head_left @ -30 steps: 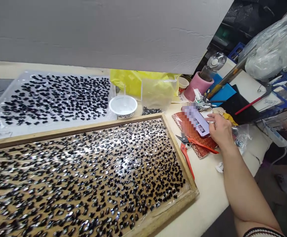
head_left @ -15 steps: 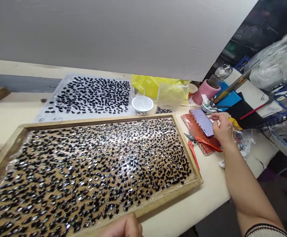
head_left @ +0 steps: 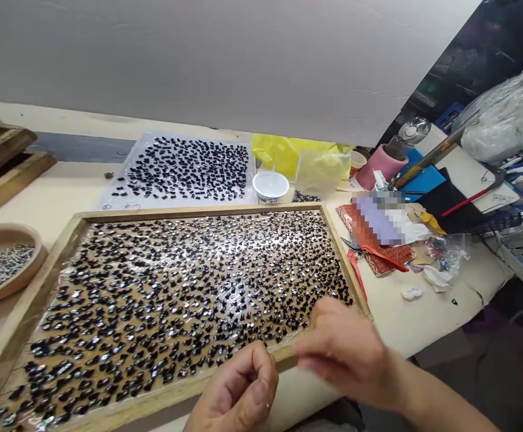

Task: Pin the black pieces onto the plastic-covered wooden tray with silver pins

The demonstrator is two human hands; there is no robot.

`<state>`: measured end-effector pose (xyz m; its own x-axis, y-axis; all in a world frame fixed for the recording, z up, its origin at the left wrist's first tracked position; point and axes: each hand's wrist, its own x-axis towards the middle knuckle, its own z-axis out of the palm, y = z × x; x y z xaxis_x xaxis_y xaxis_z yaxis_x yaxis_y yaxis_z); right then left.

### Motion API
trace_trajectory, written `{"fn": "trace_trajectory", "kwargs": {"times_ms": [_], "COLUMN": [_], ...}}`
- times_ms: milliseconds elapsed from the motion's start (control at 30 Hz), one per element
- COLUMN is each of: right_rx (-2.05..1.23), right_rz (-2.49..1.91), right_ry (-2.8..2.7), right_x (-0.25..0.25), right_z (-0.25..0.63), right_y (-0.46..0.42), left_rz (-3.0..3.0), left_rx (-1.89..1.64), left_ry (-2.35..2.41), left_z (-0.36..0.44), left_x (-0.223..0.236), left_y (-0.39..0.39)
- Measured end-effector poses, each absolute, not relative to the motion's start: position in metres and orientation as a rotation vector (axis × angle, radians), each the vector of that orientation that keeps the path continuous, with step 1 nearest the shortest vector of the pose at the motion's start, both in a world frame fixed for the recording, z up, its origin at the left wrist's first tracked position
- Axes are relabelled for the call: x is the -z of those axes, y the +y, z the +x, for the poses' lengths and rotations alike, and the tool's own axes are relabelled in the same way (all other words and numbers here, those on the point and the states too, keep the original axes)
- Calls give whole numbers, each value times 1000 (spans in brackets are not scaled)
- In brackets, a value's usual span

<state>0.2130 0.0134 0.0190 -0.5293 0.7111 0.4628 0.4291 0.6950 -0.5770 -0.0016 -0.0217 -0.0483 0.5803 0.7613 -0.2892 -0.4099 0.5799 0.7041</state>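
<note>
The right hand (head_left: 346, 354) has left the phone (head_left: 378, 219) and come back to the near edge of the wooden tray (head_left: 319, 207), where it now meets the left hand (head_left: 238, 393). The phone lies alone on the red cloth just right of the tray, so work appears to be returning to the black beads (head_left: 189, 288) spread across the tray's film. The left hand's grip is curled, fingertips pinched; whether anything sits in them cannot be told. The right hand is blurred, its grip unclear. A wooden bowl (head_left: 4, 240) sits left of the tray on the tabletop (head_left: 405, 318).
</note>
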Motion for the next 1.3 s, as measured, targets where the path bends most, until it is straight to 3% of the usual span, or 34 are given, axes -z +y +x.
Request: {"fn": "trace_trajectory", "kwargs": {"times_ms": [233,800,1300], "right_rx": [-693,-781,-599], "right_rz": [-780,-863,-858], "right_ry": [-2157,-1959,-2056], "right_x": [-13,-6,2], "right_z": [181,181,188], "right_y": [-6,-31,-41], "left_rz": [841,742,632], "left_rx": [-851,-746,-759], "left_ry": [609,493,548], "left_z": [0,1,8], "left_x": [37,28,34], "left_y": [-20,-30,-45]}}
